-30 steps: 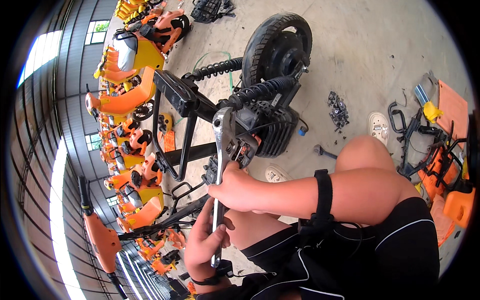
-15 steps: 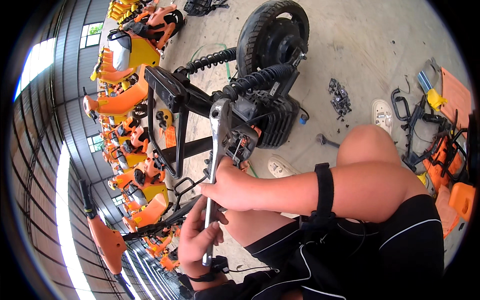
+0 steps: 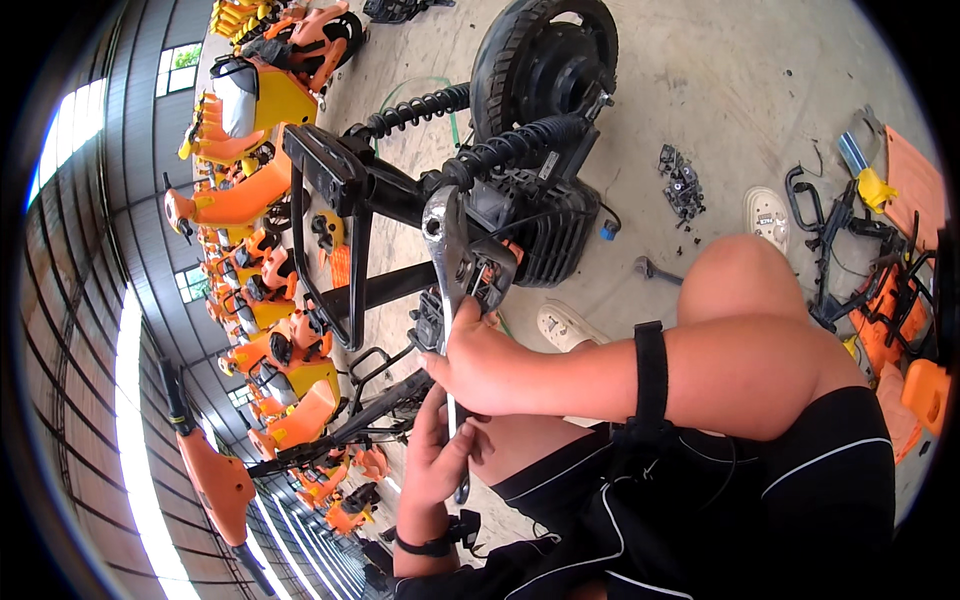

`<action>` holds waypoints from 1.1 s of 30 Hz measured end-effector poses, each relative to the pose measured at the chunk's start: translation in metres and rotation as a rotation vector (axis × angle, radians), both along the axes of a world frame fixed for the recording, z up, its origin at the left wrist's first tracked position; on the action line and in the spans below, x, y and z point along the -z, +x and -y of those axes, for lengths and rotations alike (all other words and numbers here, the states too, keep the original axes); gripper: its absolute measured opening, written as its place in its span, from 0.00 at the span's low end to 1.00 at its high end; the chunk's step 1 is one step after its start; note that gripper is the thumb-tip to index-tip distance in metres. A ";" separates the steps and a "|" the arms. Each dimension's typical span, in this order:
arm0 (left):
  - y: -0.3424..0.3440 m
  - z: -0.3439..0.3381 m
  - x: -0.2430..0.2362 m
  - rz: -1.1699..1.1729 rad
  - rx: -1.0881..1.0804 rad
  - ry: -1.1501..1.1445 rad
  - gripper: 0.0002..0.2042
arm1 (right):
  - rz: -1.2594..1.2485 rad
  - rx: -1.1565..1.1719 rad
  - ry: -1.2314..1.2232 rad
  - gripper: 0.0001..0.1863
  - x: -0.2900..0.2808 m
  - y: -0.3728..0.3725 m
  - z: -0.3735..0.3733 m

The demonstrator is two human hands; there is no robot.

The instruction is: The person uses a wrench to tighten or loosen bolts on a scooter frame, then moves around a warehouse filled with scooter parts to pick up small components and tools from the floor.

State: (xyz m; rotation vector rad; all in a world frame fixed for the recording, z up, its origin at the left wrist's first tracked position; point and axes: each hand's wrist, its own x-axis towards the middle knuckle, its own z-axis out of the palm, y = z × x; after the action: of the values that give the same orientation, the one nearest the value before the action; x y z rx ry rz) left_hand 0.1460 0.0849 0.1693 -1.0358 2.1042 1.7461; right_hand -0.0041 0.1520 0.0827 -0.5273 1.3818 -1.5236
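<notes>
My left hand (image 3: 440, 455) is closed around the lower part of the handle of a large silver adjustable wrench (image 3: 447, 275). My right hand (image 3: 472, 355) is closed at the middle of the same handle, its thumb side against the metal; some fingers are hidden behind it. The wrench's wide head points away from me and lies over a black scooter frame (image 3: 355, 285), which is tipped on its side. Whether its jaws grip anything cannot be seen. Past the head are a coil-spring shock absorber (image 3: 520, 145), a finned black housing (image 3: 560, 240) and a wheel (image 3: 490, 75).
Small loose hardware (image 3: 682, 188) and another wrench (image 3: 655, 272) lie on the concrete floor. At right are black frame parts (image 3: 835, 235) and orange panels (image 3: 912, 185). An orange front piece with handlebars (image 3: 215, 485) sticks out at left. Rows of orange and yellow scooters (image 3: 275, 100) stand beyond.
The handle end of the wrench has swung right and slightly up, with my left hand moving along with it. My right hand has shifted slightly right on the handle.
</notes>
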 end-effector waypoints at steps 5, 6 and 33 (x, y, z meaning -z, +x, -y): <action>0.004 -0.004 -0.001 0.013 -0.024 -0.080 0.30 | -0.005 -0.049 -0.007 0.34 0.002 0.000 0.001; -0.004 -0.007 -0.015 -0.007 -0.087 -0.004 0.31 | 0.018 -0.038 -0.042 0.35 0.000 0.001 0.001; -0.090 -0.015 -0.105 -0.030 -0.293 0.012 0.32 | 0.872 -0.125 -0.576 0.16 -0.029 -0.046 -0.011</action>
State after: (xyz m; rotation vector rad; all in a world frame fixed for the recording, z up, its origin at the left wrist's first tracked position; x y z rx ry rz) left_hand 0.0561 0.0994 0.2740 -1.3818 2.0402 1.9096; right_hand -0.0498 0.1631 0.1119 -0.2166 0.2365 -1.7341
